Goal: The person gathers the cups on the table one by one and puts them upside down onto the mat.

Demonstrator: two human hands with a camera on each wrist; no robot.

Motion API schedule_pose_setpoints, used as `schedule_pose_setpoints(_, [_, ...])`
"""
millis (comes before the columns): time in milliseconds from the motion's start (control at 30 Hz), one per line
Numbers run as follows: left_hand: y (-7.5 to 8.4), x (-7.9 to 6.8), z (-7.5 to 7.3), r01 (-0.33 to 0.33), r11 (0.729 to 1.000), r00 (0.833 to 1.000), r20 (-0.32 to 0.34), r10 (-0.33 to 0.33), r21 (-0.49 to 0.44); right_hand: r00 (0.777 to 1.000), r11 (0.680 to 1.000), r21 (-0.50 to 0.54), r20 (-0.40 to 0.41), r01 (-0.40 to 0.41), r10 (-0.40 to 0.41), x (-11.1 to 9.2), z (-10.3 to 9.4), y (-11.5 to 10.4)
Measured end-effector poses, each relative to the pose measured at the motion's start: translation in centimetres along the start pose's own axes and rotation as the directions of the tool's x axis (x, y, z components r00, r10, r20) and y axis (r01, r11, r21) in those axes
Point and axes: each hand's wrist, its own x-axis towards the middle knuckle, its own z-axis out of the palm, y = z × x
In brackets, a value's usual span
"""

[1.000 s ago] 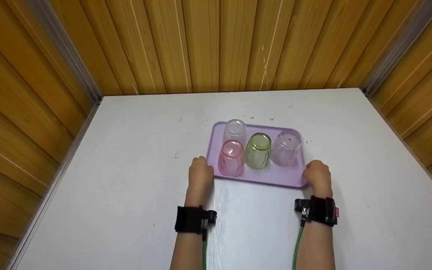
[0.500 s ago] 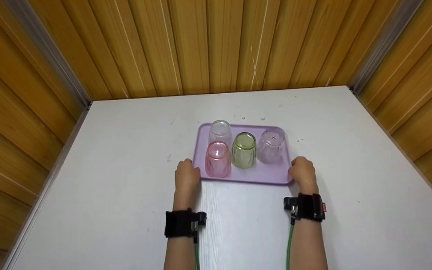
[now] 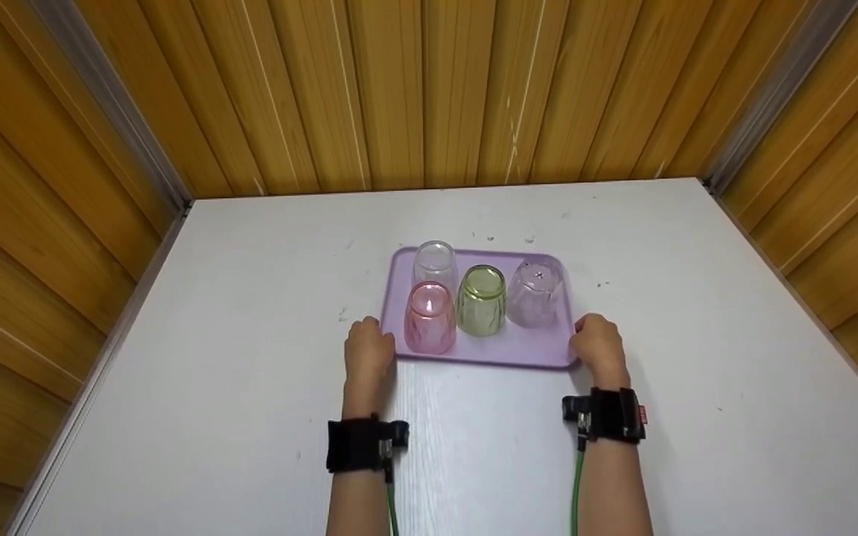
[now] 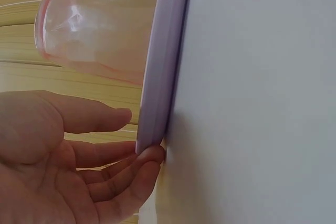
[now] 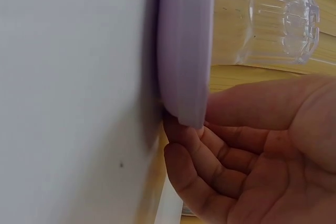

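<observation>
A purple tray lies on the white table, bearing upside-down glass tumblers. The pink tumbler is at its front left, the green tumbler near the middle. One clear tumbler stands behind the pink one; another clear tumbler is at the right. My left hand holds the tray's left edge near the front corner, fingertips curled at its underside, thumb slightly off the rim in the left wrist view. At the right edge, my right hand pinches the tray, thumb against the rim and fingers below.
Yellow-brown wood-look panels wall the table at the back and both sides. Black straps with cameras sit on both wrists, and a green cable trails from the right one. Small dark marks dot the tabletop.
The tray has slid slightly left with both hands on it and turned a little straighter, mostly in the first half second. The head view has also shifted. The tumblers keep their places on the tray.
</observation>
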Motion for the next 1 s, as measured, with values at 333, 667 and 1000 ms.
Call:
schedule_pose_setpoints(333, [-0.5,0.0,-0.6,0.029,1.000,0.999,0.030,-0.029,0.011,1.000,1.000,-0.013,0.003,-0.012,0.012,0.0,0.3,-0.7])
schedule_pose_setpoints(667, [-3.0,0.4,-4.1,0.166,0.986,0.986,0.017,-0.165,-0.022,0.997,0.998,0.021,0.039,0.064,-0.065,2.0,2.5,-5.0])
schedule_pose_setpoints(1000, [-3.3,-0.5,-3.3,0.182,0.983,0.983,-0.001,-0.182,-0.029,0.995,0.998,0.017,0.072,0.062,-0.063,1.7,2.8,-4.1])
